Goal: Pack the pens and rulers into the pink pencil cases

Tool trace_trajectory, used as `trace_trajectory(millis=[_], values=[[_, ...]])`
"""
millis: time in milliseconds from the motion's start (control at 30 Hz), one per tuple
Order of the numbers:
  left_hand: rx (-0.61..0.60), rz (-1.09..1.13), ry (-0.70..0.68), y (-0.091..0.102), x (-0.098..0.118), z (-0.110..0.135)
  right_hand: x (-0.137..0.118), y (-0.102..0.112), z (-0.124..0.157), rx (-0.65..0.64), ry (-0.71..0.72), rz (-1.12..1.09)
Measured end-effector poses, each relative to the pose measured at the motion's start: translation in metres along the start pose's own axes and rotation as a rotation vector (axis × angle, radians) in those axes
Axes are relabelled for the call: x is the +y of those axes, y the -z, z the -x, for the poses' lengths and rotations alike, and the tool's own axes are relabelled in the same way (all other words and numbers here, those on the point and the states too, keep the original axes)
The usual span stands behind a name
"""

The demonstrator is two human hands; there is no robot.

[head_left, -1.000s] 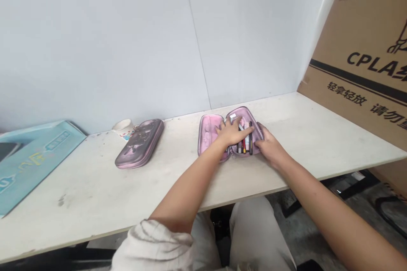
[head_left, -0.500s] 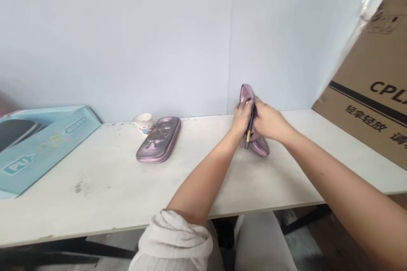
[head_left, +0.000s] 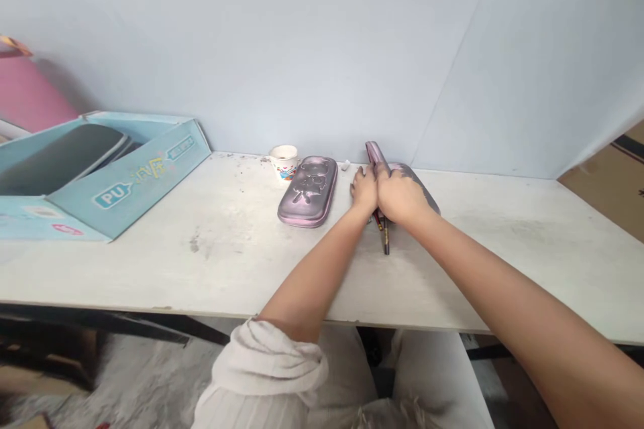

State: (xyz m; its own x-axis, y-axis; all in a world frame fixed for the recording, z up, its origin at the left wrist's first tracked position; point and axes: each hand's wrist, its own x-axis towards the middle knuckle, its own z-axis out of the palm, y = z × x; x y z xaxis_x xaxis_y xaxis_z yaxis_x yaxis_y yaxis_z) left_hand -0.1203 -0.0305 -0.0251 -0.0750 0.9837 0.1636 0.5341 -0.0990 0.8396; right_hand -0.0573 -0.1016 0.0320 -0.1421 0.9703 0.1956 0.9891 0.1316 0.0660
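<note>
A purple pencil case [head_left: 421,186] lies nearly folded shut at the back of the white table [head_left: 151,261], one edge [head_left: 373,149] sticking up. My left hand [head_left: 363,189] and my right hand [head_left: 400,196] press together on it, fingers closed round the case. Two pens [head_left: 385,234] poke out of the case's near end, below my hands. A second purple pencil case [head_left: 308,190], closed, lies flat just left of my left hand.
A small paper cup [head_left: 283,161] stands behind the closed case by the wall. A light blue open box [head_left: 141,177] sits at the table's left end, with something pink [head_left: 30,97] behind it. A cardboard box [head_left: 611,181] is at the far right.
The case lay open with my hands on the pens inside; it has been folded up and now lies nearly shut under both hands. The camera has swung left.
</note>
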Motion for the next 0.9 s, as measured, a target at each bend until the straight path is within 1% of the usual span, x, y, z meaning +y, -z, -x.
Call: trace_trajectory(millis=[67,167,200,267,333,367,433,500,567,633,667,733,767,833,900], values=[[-0.019,-0.134,0.004,0.014,0.0,0.008,-0.006,0.0,0.0,0.012,0.022,0.066],[-0.042,-0.312,-0.09,0.027,-0.001,0.027,0.002,0.0,0.0,0.041,0.026,0.102],[-0.063,-0.359,-0.138,0.028,-0.003,0.037,0.009,0.0,0.001,0.047,0.024,0.106],[-0.143,-0.449,-0.251,0.028,-0.008,0.057,0.031,0.002,0.002,0.052,0.01,0.106],[-0.251,-0.548,-0.382,0.026,-0.014,0.076,0.058,0.005,0.006,0.07,-0.036,0.092],[-0.278,-0.604,-0.449,0.024,-0.017,0.082,0.073,0.008,0.009,0.093,-0.074,0.076],[-0.258,-0.713,-0.533,0.023,-0.021,0.086,0.105,0.016,0.017,0.158,-0.152,0.022],[-0.162,-0.795,-0.572,0.023,-0.019,0.079,0.137,0.028,0.027,0.257,-0.229,-0.085],[-0.039,-0.795,-0.568,0.022,-0.01,0.066,0.166,0.041,0.039,0.399,-0.305,-0.259],[0.056,-0.67,-0.534,0.016,0.005,0.054,0.189,0.051,0.051,0.556,-0.348,-0.464],[0.075,-0.539,-0.501,0.012,0.014,0.05,0.198,0.053,0.056,0.625,-0.354,-0.557],[0.046,-0.236,-0.441,0.0,0.037,0.046,0.21,0.053,0.064,0.708,-0.338,-0.695],[0.009,-0.09,-0.415,-0.007,0.049,0.046,0.212,0.051,0.066,0.719,-0.325,-0.742],[-0.087,0.25,-0.321,-0.018,0.074,0.05,0.212,0.043,0.067,0.69,-0.29,-0.811],[-0.208,0.655,-0.14,-0.027,0.095,0.057,0.204,0.034,0.066,0.621,-0.251,-0.881]])
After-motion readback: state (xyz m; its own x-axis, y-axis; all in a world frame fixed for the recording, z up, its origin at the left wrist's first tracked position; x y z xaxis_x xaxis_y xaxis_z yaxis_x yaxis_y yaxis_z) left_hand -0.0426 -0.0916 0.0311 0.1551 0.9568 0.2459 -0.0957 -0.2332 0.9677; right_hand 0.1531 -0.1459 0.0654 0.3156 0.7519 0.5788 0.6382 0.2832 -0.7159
